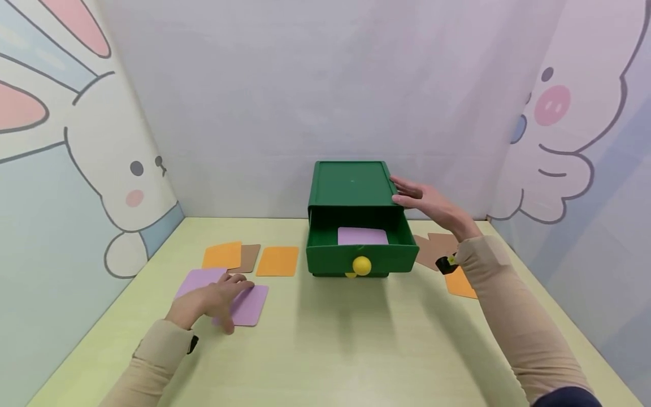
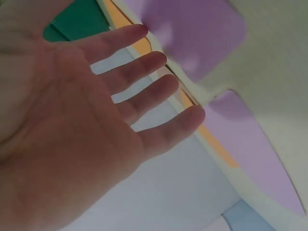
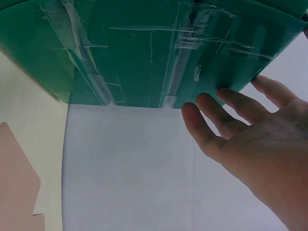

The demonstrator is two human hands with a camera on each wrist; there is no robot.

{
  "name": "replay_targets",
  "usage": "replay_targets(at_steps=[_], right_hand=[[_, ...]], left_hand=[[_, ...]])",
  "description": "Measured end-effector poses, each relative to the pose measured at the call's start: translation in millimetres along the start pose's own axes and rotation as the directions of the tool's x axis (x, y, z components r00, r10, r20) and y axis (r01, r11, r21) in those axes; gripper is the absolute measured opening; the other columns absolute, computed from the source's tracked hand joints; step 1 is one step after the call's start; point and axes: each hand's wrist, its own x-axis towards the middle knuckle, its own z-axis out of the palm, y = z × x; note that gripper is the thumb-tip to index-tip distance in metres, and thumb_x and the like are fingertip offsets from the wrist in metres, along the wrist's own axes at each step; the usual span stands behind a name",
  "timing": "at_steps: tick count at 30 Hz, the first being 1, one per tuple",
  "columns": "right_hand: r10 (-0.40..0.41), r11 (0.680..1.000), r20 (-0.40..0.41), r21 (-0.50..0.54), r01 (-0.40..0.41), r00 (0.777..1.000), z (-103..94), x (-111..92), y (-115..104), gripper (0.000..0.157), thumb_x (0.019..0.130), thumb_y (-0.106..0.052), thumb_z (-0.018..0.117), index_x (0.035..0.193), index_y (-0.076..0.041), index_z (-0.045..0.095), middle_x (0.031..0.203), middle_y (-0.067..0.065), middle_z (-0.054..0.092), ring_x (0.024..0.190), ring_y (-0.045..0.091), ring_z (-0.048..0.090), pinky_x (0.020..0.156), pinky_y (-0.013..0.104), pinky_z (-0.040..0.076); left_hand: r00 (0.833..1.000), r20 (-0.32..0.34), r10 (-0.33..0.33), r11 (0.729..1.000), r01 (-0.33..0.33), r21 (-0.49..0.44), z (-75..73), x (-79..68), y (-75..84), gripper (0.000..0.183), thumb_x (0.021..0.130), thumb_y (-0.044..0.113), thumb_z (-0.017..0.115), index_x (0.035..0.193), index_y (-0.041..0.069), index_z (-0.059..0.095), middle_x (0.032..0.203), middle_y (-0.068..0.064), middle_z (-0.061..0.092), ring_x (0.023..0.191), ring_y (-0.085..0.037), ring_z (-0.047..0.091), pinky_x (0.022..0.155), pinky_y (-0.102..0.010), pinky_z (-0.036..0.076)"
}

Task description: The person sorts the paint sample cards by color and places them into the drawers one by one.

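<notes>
In the head view, a green drawer box (image 1: 351, 183) stands towards the back of the table. Its drawer (image 1: 330, 260), which has a yellow knob (image 1: 361, 265), is pulled out with a purple card (image 1: 362, 236) inside. My right hand (image 1: 432, 203) rests its fingers against the box's right side; the right wrist view shows those fingers (image 3: 207, 115) fairly straight at the green wall. Over two purple cards, one at the front (image 1: 251, 308) and one behind (image 1: 198, 277), is my left hand (image 1: 211, 299), fingers spread and loose. Whether its fingertips touch a card is unclear.
Left of the box lie two orange cards, one farther left (image 1: 221, 255) and one nearer the box (image 1: 277, 261), plus a brown card (image 1: 251, 257). On the right, brown cards (image 1: 426, 253) and an orange card (image 1: 460, 284) lie partly behind my right arm. Printed walls enclose the table.
</notes>
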Motion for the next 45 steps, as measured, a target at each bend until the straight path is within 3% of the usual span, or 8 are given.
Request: replay_targets(at_steps=[9, 13, 22, 28, 35, 41, 45], right_hand=[[-0.01, 1.0, -0.01, 0.01, 0.01, 1.0, 4.0, 1.0, 3.9, 0.063, 0.097, -0.047, 0.051, 0.152, -0.039, 0.022, 0.161, -0.006, 0.022, 0.149, 0.025, 0.024, 0.118, 0.061, 0.016], [-0.012, 1.0, -0.006, 0.017, 0.012, 1.0, 5.8, -0.3, 3.9, 0.062, 0.098, -0.045, 0.051, 0.152, -0.039, 0.022, 0.162, -0.005, 0.02, 0.149, 0.027, 0.023, 0.117, 0.062, 0.017], [-0.015, 0.999, -0.002, 0.045, 0.015, 1.0, 4.8, 1.0, 2.5, 0.061, 0.098, -0.043, 0.052, 0.151, -0.041, 0.023, 0.162, -0.007, 0.018, 0.149, 0.028, 0.021, 0.117, 0.061, 0.018], [-0.012, 0.999, -0.005, 0.044, 0.012, 1.0, 4.9, 2.3, 4.3, 0.061, 0.098, -0.043, 0.052, 0.152, -0.04, 0.023, 0.162, -0.006, 0.018, 0.148, 0.028, 0.022, 0.116, 0.061, 0.019], [-0.004, 0.999, -0.006, 0.051, 0.004, 1.0, 5.7, 2.2, 5.1, 0.062, 0.098, -0.044, 0.052, 0.152, -0.039, 0.023, 0.162, -0.004, 0.019, 0.141, 0.034, 0.037, 0.116, 0.061, 0.021], [-0.009, 0.999, -0.014, 0.043, 0.01, 1.0, 4.1, 2.0, 5.5, 0.062, 0.098, -0.045, 0.05, 0.152, -0.039, 0.021, 0.163, -0.004, 0.017, 0.146, 0.032, 0.027, 0.116, 0.061, 0.021], [-0.008, 0.999, -0.018, 0.044, 0.009, 1.0, 3.7, 2.4, 5.1, 0.062, 0.098, -0.045, 0.05, 0.152, -0.04, 0.021, 0.162, -0.005, 0.016, 0.147, 0.031, 0.025, 0.116, 0.062, 0.02]], left_hand=[[0.999, -0.016, 0.045, 0.999, -0.045, -0.017, 6.7, 1.9, -5.2, 0.091, 0.058, 0.014, 0.09, 0.138, 0.003, 0.047, 0.15, -0.02, 0.032, 0.139, -0.05, 0.024, 0.097, -0.072, 0.035], [0.999, -0.015, 0.029, 0.999, -0.03, -0.036, 9.6, 5.2, -6.6, 0.09, 0.06, 0.016, 0.09, 0.137, 0.002, 0.048, 0.15, -0.019, 0.033, 0.138, -0.044, 0.027, 0.098, -0.069, 0.037], [1.0, -0.004, 0.013, 0.997, -0.014, -0.074, 9.1, 8.8, -9.6, 0.094, 0.059, 0.018, 0.091, 0.139, 0.004, 0.044, 0.151, -0.02, 0.029, 0.141, -0.046, 0.022, 0.099, -0.072, 0.034], [1.0, 0.001, 0.016, 0.996, -0.016, -0.083, 8.7, 8.1, -10.1, 0.096, 0.058, 0.021, 0.091, 0.141, 0.005, 0.044, 0.15, -0.019, 0.029, 0.139, -0.043, 0.025, 0.096, -0.068, 0.04], [1.0, -0.014, 0.01, 0.996, -0.011, -0.091, 9.4, 3.9, -12.4, 0.097, 0.058, 0.021, 0.092, 0.141, 0.006, 0.044, 0.149, -0.02, 0.031, 0.137, -0.049, 0.027, 0.096, -0.068, 0.039], [0.998, -0.058, 0.036, 0.995, -0.041, -0.094, 8.1, 3.1, -13.6, 0.09, 0.059, 0.022, 0.09, 0.138, 0.008, 0.049, 0.14, -0.016, 0.039, 0.126, -0.038, 0.038, 0.092, -0.062, 0.043], [0.996, -0.084, 0.041, 0.995, -0.048, -0.084, 7.2, 3.9, -12.7, 0.087, 0.06, 0.027, 0.09, 0.135, 0.006, 0.051, 0.137, -0.016, 0.041, 0.125, -0.039, 0.04, 0.093, -0.061, 0.043]])
